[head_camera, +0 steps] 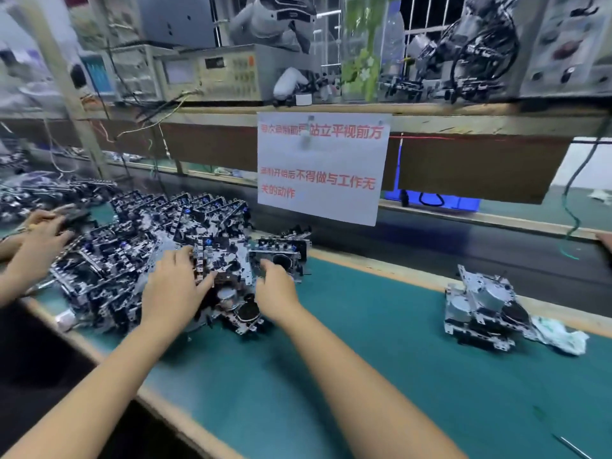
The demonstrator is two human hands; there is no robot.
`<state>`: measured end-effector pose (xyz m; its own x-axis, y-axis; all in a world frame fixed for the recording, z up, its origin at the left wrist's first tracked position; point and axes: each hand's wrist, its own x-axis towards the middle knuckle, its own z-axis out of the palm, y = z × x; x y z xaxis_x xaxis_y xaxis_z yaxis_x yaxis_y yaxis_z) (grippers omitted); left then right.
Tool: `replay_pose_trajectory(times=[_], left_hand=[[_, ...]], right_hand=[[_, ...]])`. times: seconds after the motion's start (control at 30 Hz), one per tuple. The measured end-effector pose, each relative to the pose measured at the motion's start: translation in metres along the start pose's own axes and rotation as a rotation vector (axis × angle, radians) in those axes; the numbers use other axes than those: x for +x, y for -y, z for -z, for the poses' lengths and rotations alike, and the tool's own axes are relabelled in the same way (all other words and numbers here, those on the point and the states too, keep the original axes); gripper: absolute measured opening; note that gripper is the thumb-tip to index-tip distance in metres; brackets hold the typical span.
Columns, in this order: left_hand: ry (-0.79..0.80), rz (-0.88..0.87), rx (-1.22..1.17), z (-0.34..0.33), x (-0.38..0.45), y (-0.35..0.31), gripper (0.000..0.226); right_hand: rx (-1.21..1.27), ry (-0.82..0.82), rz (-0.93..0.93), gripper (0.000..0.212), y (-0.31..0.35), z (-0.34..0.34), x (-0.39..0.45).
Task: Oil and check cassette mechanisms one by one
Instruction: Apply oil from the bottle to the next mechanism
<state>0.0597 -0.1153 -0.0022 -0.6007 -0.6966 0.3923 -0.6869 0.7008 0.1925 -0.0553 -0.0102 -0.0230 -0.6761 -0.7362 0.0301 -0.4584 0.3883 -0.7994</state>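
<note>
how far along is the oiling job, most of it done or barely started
Barely started, by the look of it. A small group of mechanisms sits apart on the right, possibly finished. The left hand and right hand reach into the big pile, taking up one unit. That pile remains.

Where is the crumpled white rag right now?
Head view, far right on the green mat: the rag lies against the right side of the small separate stack of mechanisms.

Green bench mat (pixel 381 376): mechanism pile (pixel 149 246) at left, 1 small mech stack (pixel 480 306) at right w/ crumpled rag (pixel 559 336) touching
</note>
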Motion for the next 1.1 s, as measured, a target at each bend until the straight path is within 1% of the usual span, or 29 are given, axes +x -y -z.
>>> replay_pose_trajectory(times=[0.1, 0.17, 0.23, 0.3, 0.4, 0.5, 0.6, 0.67, 0.7, 0.77, 0.83, 0.9, 1.03, 1.07, 1.1], left_hand=[[0.171, 0.11, -0.036, -0.002, 0.025, 0.002, 0.071], [0.236, 0.144, -0.083, -0.004, 0.035, -0.002, 0.072], [0.223, 0.169, -0.117, -0.005, 0.04, -0.005, 0.07], [0.197, 0.194, -0.159, -0.007, 0.043, -0.008, 0.067], [0.148, 0.224, -0.284, -0.008, 0.04, -0.011, 0.064], [0.071, 0.17, -0.31, -0.001, 0.03, -0.013, 0.062], [-0.073, -0.002, -0.293, 0.016, 0.018, -0.02, 0.061], [-0.148, -0.19, -0.301, 0.029, 0.004, -0.033, 0.06], [-0.166, -0.296, -0.311, 0.034, -0.006, -0.043, 0.06], [-0.183, -0.489, -0.343, 0.039, -0.028, -0.065, 0.061], [-0.198, -0.632, -0.385, 0.037, -0.054, -0.09, 0.063], [-0.235, -0.767, -0.434, 0.029, -0.077, -0.116, 0.059], [-0.364, -1.15, -0.457, 0.005, -0.129, -0.171, 0.032], [-0.377, -1.24, -0.462, -0.001, -0.142, -0.183, 0.034], [-0.376, -1.32, -0.468, -0.007, -0.155, -0.195, 0.043]], right_hand=[[0.057, 0.108, -0.095, 0.054, 0.006, -0.004, 0.022], [0.162, 0.122, -0.126, 0.048, 0.008, -0.006, 0.03], [0.285, 0.109, -0.166, 0.044, 0.009, -0.008, 0.032], [0.418, 0.126, -0.209, 0.046, 0.007, -0.009, 0.032], [0.609, 0.141, -0.233, 0.049, 0.005, -0.01, 0.028], [0.802, 0.11, -0.233, 0.047, 0.009, -0.001, 0.016], [0.951, 0.118, -0.218, 0.042, 0.008, 0.012, -0.006], [1.091, 0.148, -0.224, 0.034, 0.001, 0.024, -0.027], [1.169, 0.159, -0.24, 0.035, -0.004, 0.032, -0.039], [1.306, 0.155, -0.293, 0.05, -0.019, 0.052, -0.063], [1.396, 0.105, -0.349, 0.071, -0.041, 0.074, -0.09], [1.427, 0.022, -0.409, 0.082, -0.067, 0.096, -0.12], [1.363, -0.075, -0.558, 0.078, -0.114, 0.139, -0.182], [1.352, -0.095, -0.583, 0.075, -0.123, 0.15, -0.196], [1.354, -0.121, -0.605, 0.072, -0.131, 0.16, -0.211]])
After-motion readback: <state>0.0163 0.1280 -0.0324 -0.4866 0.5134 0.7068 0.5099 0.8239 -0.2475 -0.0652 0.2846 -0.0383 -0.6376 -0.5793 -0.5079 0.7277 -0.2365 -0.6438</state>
